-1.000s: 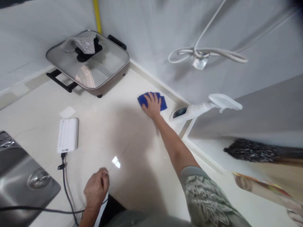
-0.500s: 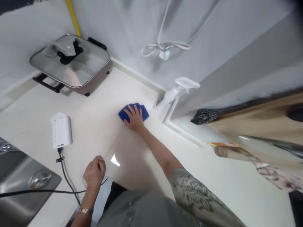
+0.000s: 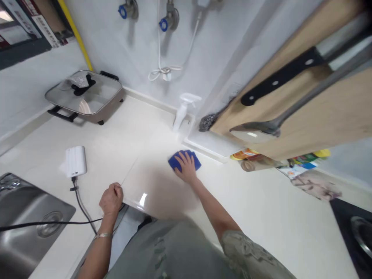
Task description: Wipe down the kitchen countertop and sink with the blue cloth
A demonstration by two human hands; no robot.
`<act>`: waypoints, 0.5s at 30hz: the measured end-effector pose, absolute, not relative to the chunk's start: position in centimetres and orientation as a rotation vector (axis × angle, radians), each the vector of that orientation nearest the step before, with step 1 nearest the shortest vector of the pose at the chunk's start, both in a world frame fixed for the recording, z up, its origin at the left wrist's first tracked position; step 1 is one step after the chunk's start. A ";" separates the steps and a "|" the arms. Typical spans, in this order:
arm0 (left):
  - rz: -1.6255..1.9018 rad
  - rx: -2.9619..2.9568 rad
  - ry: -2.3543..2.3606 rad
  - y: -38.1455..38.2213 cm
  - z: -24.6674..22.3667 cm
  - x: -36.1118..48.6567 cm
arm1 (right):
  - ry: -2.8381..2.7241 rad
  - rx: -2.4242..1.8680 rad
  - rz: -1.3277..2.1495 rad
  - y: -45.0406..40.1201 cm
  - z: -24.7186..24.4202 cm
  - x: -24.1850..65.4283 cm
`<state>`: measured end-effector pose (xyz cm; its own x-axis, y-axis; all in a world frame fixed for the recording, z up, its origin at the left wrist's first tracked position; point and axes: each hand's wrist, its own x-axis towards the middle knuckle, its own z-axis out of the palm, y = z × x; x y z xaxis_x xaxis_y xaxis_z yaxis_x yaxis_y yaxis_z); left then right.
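Head view has your right hand [image 3: 186,169] spread over the cloth [image 3: 197,161], its long axis sideways on the table [image 3: 116,139], rightward and farther out from your left hand [image 3: 111,199], a fist well apart.

The cloth [image 3: 197,159] lies on the counter [image 3: 145,124] under the right hand [image 3: 186,168], the spray bottle [image 3: 181,113] behind it, the pan [image 3: 106,109] at back left, the sink [image 3: 23,248] front left.
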<state>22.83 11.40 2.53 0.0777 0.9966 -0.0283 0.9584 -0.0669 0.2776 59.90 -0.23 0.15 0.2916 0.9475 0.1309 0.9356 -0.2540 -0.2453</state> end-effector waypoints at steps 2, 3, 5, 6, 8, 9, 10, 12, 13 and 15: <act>0.201 2.105 1.974 11.5 3.1 23.0 | -1.606 -2.407 0.025 -4.6 -0.1 61.8; 0.170 2.095 1.980 11.6 3.4 23.1 | -1.531 -2.481 0.006 -6.8 -0.2 62.8; 0.118 2.084 1.988 11.7 3.9 23.4 | -1.358 -2.635 -0.022 -11.5 -0.3 64.7; 0.110 2.082 1.991 11.7 4.1 23.6 | -1.262 -2.708 -0.029 -14.0 -0.3 65.6; 0.111 2.060 2.011 11.8 4.2 23.9 | -1.060 -2.833 -0.025 -19.2 -0.4 66.7; 0.110 2.035 2.027 11.8 4.2 24.1 | -0.952 -2.880 -0.020 -21.7 -0.5 67.0; 0.108 2.006 2.050 11.8 4.1 24.3 | -0.848 -2.914 -0.013 -24.1 -0.7 67.2; 0.121 1.953 2.104 11.7 3.9 24.6 | -0.644 -2.941 -0.016 -27.9 -1.2 67.4; 0.138 1.932 2.129 11.6 3.8 24.8 | -0.543 -2.941 -0.033 -29.1 -1.5 67.4; 0.201 1.899 2.169 11.4 3.7 25.1 | -0.345 -2.929 -0.087 -29.9 -2.0 67.2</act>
<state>25.12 11.37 3.71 -0.1183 0.9882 -0.0971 0.9536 0.1404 0.2662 67.25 -29.90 -2.04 0.9711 0.2247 0.0799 0.2359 -0.9547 -0.1813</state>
